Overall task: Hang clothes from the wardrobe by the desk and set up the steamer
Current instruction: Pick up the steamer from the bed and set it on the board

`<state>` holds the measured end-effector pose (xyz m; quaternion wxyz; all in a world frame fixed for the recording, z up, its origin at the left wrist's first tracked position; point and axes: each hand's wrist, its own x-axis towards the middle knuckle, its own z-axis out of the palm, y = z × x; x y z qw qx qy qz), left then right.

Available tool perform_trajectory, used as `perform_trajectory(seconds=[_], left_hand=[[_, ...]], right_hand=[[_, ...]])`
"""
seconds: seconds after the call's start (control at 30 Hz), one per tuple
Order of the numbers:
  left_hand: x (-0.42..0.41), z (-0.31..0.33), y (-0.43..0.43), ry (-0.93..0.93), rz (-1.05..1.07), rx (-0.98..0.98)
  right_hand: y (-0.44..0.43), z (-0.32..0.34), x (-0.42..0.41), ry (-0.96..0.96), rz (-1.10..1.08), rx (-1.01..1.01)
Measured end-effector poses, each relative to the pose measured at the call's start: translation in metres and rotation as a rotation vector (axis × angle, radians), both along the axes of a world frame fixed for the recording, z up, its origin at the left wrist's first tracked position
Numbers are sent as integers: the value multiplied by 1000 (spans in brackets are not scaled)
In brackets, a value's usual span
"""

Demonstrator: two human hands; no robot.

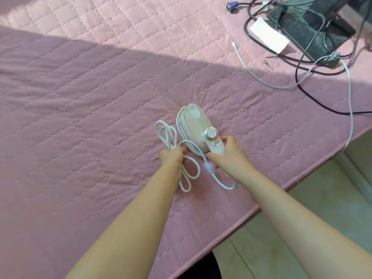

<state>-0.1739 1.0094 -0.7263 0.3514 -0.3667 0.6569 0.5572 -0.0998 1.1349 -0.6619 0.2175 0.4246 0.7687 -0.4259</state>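
Both forearms reach fwd from the bottom edge, bare, stretched out over a pink quilted bed cover (80,121). Head view, the only one we've got.

Left hand (172,158) is clenched round a bundle of white cord (167,135), loops spilling out above and below the fist. Right hand (228,156) grips the steamer (196,127) at its handle end, thumb on one side, fingers (228,139) curled round the far side. Small pink-and-white unit w/ a round dial (211,134) near the handle; it sits on the bed, roughly mid-frame, close to the near edge of the mattress. Cord runs from the handle past a translucent strain relief (209,168) and loops back to the left fist.

Top right: a tangle of dark and grey cables (302,63), a blue VGA-type plug (229,6), and a dark monitor base (314,31) w/ a white paper (268,35) beside it. Well apart from the steamer. No clothes, wardrobe or hanger in sight.

Step in hand, my read: steamer set-up, cord being sorted out. Whether the hanging part is done, can't tell from here.

Next move prob. calls for shaking those loops free w/o knotting, finding the plug end (not visible) and a socket. Keep the unit steady while the cord pays out; soft bedding makes a wobbly base.
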Motion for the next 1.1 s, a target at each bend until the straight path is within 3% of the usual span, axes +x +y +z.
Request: perform_trajectory(seconds=[0.17, 0.57, 0.83, 1.1], left_hand=[[4, -3, 8, 26, -11, 2], [5, 0, -3, 47, -125, 66], [15, 33, -44, 48, -89, 99], [28, 121, -97, 156, -45, 43]], right_hand=[[6, -8, -5, 13, -27, -30], [9, 5, 1, 116, 94, 211], [-8, 59, 8, 177, 67, 249], [-43, 148, 10, 272, 90, 239]])
